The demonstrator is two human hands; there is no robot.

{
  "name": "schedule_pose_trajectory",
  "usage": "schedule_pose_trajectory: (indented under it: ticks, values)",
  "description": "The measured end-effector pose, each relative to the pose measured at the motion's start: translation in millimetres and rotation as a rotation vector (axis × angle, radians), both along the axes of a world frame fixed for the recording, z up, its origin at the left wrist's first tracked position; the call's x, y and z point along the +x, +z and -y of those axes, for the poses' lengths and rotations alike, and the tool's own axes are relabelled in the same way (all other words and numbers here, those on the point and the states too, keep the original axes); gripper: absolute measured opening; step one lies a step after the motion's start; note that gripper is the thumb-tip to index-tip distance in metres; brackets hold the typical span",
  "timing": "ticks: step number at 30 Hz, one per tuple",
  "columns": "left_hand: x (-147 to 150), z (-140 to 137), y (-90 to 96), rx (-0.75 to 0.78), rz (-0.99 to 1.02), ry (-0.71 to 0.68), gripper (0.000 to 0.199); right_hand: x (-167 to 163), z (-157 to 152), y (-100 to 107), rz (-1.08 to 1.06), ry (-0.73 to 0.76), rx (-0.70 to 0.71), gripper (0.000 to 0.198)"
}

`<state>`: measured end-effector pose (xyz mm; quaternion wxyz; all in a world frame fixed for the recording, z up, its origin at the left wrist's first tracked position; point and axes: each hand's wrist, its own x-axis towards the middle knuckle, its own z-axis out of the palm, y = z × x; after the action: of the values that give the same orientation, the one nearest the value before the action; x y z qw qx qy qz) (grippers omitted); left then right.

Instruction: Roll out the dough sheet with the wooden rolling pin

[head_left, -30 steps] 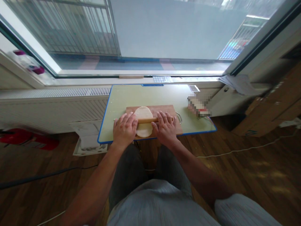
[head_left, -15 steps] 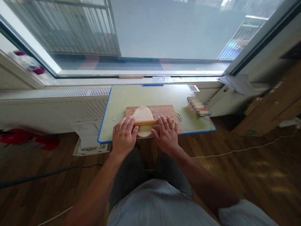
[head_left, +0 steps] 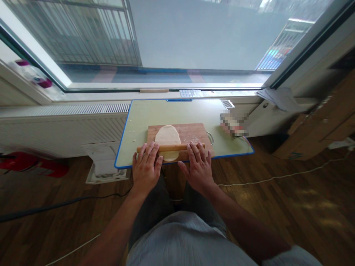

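Note:
A wooden rolling pin [head_left: 172, 147] lies crosswise over a flat, pale sheet of dough [head_left: 167, 135]. The sheet shows on both sides of the pin, on a wooden cutting board [head_left: 191, 129] with a metal handle at its right end. My left hand [head_left: 146, 164] is closed over the pin's left end, fingers bent across the top and thumb beside the dough. Over the right part my right hand [head_left: 199, 164] holds the pin the same way, its thumb pointing toward the dough's near edge.
Under the board is a pale green table top [head_left: 144, 114] with a blue rim. A pixelated item [head_left: 234, 125] sits at its right. Beyond stand a radiator [head_left: 69, 125] and a window. A red fire extinguisher [head_left: 36, 163] lies at left, cardboard boxes [head_left: 313, 129] at right.
Both hands and the rolling pin have come slightly toward my body. More of the dough's far part shows beyond the pin. The board stays in place.

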<state>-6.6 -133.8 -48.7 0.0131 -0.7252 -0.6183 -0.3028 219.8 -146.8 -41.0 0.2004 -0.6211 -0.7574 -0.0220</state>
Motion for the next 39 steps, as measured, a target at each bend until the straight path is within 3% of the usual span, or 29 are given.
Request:
schedule_pose_trajectory:
  ticks: [10,25,33,39]
  values:
    - [5.0,-17.7,12.2,-0.088,-0.021,0.040,0.057,-4.7,-24.7,-3.0,-0.004,-0.025,-0.010,0.074]
    - [0.6,-56.7,25.5,-0.158,-0.033,0.021,0.057,-7.1,-61.0,10.7,-0.018,-0.016,-0.036,0.071]
    - [2.7,-86.0,32.3,-0.176,-0.022,0.025,0.054,-9.9,-89.0,17.3,-0.026,-0.036,-0.100,0.070]
    - [3.3,-104.4,31.8,-0.156,-0.045,0.044,0.052,-11.7,-109.9,33.1,-0.010,-0.036,-0.196,0.070]
